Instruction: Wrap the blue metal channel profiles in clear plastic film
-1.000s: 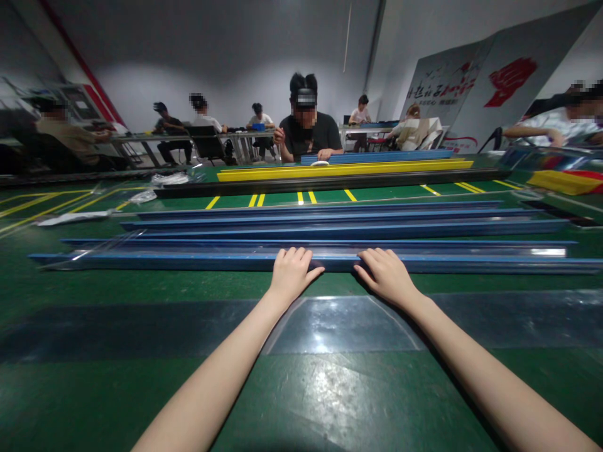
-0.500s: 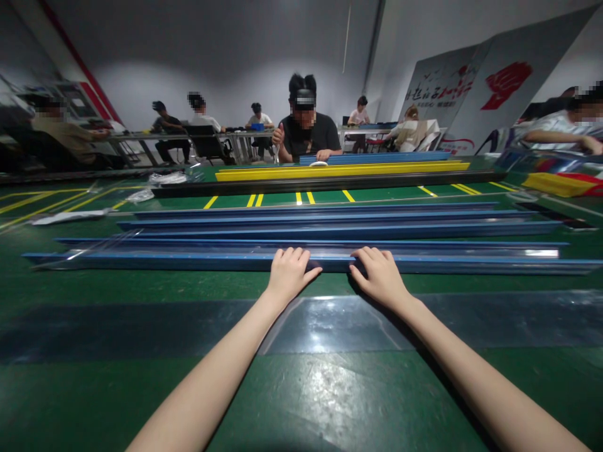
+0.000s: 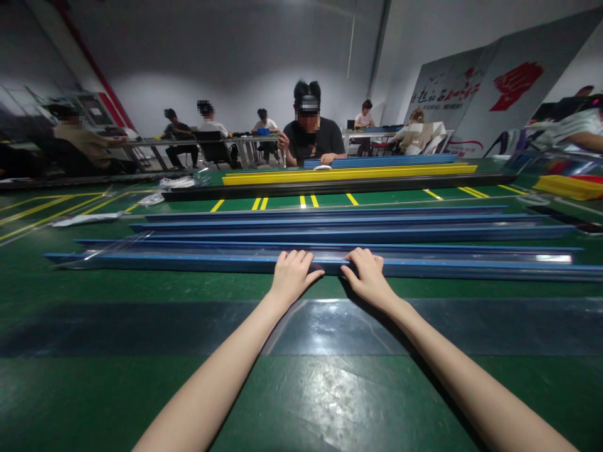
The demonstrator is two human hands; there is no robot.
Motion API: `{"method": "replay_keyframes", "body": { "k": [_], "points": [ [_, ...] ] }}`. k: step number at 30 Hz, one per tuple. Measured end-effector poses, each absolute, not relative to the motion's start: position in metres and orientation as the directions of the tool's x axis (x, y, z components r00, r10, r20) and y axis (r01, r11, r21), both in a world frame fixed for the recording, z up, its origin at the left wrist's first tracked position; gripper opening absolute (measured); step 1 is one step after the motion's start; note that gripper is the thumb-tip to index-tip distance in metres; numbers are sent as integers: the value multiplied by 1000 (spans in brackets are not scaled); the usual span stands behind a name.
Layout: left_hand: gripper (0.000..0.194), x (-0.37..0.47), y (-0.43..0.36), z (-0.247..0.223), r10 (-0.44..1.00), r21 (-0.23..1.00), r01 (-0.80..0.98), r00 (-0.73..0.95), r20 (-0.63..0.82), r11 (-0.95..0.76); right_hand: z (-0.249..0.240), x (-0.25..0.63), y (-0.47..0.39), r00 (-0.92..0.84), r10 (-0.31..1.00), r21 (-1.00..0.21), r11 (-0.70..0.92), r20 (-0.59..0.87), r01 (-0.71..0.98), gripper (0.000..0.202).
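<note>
A long blue channel (image 3: 188, 262) lies across the green table (image 3: 292, 395), nearest to me of several blue channels. My left hand (image 3: 293, 274) grips its near wall left of the middle, fingers over the top edge and thumb on the near side. Just to the right, my right hand (image 3: 366, 272) holds the same wall in the same way. A small gap separates the two thumbs. Under my forearms, a clear plastic strip (image 3: 330, 326) lies flat on the table.
Beyond the nearest channel lie more blue channels (image 3: 377, 235), a black bar (image 3: 292, 188) and a yellow bar (image 3: 358, 173). Crumpled clear wrap (image 3: 176, 182) is at the back left. A person (image 3: 313, 135) sits opposite. Yellow and red trays (image 3: 565, 187) stand at the right.
My right hand has slid left along the blue channel, closer to my left hand. The view has shifted slightly, so the channels appear further right.
</note>
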State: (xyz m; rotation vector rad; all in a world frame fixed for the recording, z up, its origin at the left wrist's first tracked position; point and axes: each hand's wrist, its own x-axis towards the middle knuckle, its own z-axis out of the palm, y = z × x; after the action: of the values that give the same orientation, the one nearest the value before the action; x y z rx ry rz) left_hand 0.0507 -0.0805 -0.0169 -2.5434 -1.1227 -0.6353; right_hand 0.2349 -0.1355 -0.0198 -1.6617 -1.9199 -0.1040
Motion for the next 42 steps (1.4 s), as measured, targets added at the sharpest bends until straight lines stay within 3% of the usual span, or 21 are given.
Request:
{"method": "replay_keyframes", "body": {
  "k": [14, 24, 34, 42],
  "points": [
    [30, 49, -79, -18, 507, -52, 619, 686, 522, -784, -21, 255, -135, -6, 873, -338, 195, 488, 921, 8],
    [32, 48, -79, -18, 563, -59, 704, 613, 555, -708, -16, 293, -142, 5, 865, -331, 186, 502, 925, 10],
    [44, 51, -81, -19, 616, -82, 769, 566, 548, -634, -6, 328, -153, -186, 870, -148, 281, 456, 948, 10],
    [45, 52, -82, -18, 615, -98, 771, 572, 543, -630, -2, 320, -161, -174, 876, 97, 146, 449, 985, 12]
  ]
}}
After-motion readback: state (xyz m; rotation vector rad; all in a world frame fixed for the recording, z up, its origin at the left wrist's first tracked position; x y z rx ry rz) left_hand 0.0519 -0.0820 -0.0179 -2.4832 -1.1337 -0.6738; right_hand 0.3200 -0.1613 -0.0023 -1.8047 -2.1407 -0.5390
